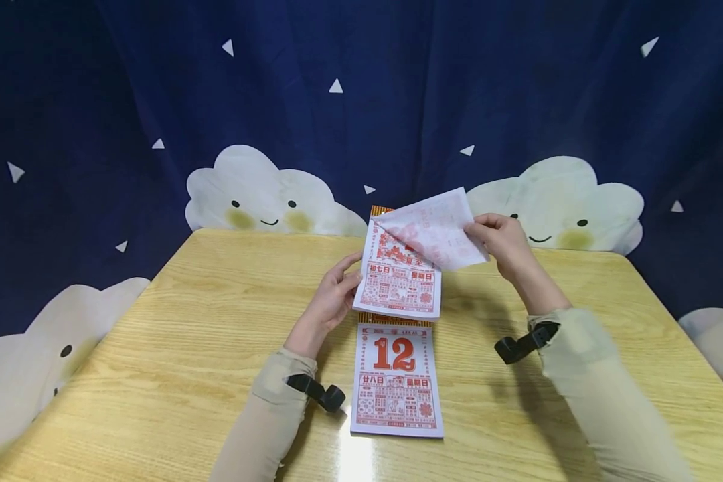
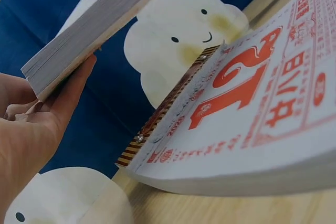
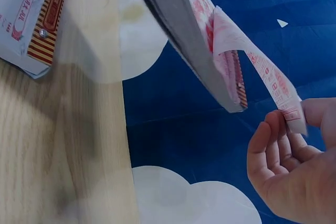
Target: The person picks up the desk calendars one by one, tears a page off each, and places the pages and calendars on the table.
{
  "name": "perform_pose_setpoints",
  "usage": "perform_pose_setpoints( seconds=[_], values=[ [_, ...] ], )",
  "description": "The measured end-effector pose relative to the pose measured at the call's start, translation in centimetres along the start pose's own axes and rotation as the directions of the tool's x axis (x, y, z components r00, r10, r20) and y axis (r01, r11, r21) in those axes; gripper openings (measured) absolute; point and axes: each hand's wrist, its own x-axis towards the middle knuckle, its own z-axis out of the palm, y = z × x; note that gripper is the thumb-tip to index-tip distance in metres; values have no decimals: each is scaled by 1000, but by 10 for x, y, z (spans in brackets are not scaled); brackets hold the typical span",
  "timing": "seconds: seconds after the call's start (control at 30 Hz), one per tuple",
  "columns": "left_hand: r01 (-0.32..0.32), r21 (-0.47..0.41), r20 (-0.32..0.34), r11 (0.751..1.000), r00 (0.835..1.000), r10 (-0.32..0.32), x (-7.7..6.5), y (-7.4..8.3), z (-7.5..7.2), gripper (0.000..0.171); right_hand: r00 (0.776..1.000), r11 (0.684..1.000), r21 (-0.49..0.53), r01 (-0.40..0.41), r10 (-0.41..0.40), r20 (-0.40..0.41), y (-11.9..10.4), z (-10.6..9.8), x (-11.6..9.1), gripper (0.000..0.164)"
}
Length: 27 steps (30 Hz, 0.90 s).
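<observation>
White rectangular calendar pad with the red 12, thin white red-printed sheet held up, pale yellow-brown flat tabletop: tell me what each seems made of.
Calendar pad: matte paper, most likely; a ragged edge runs along its striped strip.
Red-printed sheet: thin matte paper, it seems; it bends and print shows through.
Tabletop: wood or wood-look laminate, slightly glossy; grain and a bright reflection show.

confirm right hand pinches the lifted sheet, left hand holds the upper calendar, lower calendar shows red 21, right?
No: the lower calendar shows red 12, not 21, per the head view. The right hand pinches the lifted sheet and the left hand holds the upper calendar.
</observation>
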Motion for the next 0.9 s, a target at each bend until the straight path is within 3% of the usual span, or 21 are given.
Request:
perform_pose_setpoints(
  seconds=[0.27,0.6,0.9],
  values=[
    [5,29,1,1000,1000,-5,-1,-1,1,46,1000,1000,3,-7,7,-16,-3,0,2,34],
    [-3,23,-5,1000,1000,3,0,-2,1,46,999,996,90,27,-25,-30,-7,1,8,13],
    [14,30,-73,999,997,-12,2,-5,2,46,993,1000,9,0,1,-122,-13,3,12,21]
  ],
)
